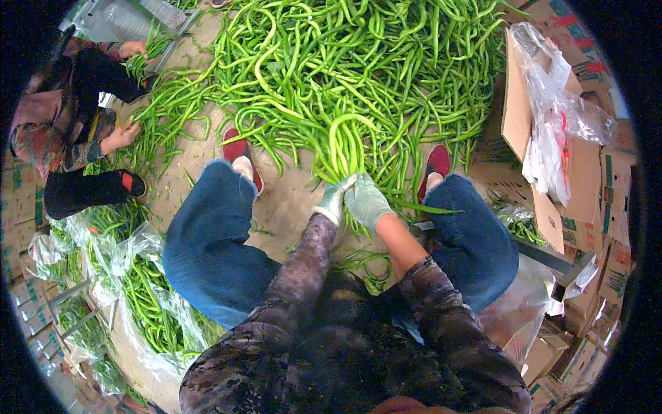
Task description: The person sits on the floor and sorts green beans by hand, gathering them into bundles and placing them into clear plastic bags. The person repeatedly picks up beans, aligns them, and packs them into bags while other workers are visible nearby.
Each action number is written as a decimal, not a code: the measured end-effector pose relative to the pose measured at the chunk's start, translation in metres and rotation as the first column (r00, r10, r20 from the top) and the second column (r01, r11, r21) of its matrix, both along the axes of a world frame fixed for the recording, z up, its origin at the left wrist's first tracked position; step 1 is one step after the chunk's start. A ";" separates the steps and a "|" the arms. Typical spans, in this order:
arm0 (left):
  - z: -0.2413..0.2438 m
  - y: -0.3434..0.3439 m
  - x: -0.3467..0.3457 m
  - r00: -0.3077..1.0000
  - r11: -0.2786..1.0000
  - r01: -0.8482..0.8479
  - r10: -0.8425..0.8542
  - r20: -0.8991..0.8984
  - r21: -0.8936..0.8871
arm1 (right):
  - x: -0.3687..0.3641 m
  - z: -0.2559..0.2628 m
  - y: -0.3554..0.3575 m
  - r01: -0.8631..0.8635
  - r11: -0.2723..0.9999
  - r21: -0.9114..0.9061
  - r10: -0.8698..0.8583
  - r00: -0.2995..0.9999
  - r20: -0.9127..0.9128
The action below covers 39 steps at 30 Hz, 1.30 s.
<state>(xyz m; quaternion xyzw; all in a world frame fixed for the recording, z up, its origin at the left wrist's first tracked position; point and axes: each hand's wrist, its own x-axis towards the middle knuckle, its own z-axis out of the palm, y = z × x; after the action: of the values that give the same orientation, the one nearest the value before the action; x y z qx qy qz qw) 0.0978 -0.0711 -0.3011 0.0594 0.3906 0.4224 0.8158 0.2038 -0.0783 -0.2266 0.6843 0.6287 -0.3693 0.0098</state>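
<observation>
Both my hands wear pale green gloves and meet between my knees around a bunch of long green chili peppers [345,145]. My left hand [336,197] closes on the bunch from the left side. My right hand [366,201] grips it from the right, touching the left one. The peppers fan out beyond my fingers, and some ends hang below my hands. Just past the bunch spreads a large heap of long green peppers [372,62] on the floor. A few loose peppers [370,264] lie below my hands, nearer my body.
At the left a co-worker [62,114] sits handling peppers. Clear plastic bags of peppers [150,295] stand at the lower left. On the right are an open cardboard box [517,93] with plastic bags [561,119] over it, a metal frame [569,274] and stacked cartons [615,207].
</observation>
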 end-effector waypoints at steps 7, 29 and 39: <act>0.062 0.004 -0.017 0.999 0.999 -0.026 0.027 -0.021 0.033 | 0.021 0.103 0.018 -0.032 0.999 0.010 0.034 0.969 -0.245; 0.046 -0.009 -0.012 0.977 0.926 0.046 0.035 -0.208 0.374 | 0.047 0.081 0.209 0.819 0.544 0.182 -0.579 0.523 -0.626; 0.035 -0.016 -0.030 0.978 0.986 0.154 -0.141 -0.155 0.070 | 0.087 0.050 0.087 -0.272 0.850 0.452 0.101 0.924 0.368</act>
<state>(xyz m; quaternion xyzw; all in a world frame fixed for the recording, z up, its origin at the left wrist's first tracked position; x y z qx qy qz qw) 0.0678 -0.0870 -0.2663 0.1529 0.4276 0.3707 0.8102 0.2905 0.0084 -0.1765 0.6506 0.7555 -0.0730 -0.0240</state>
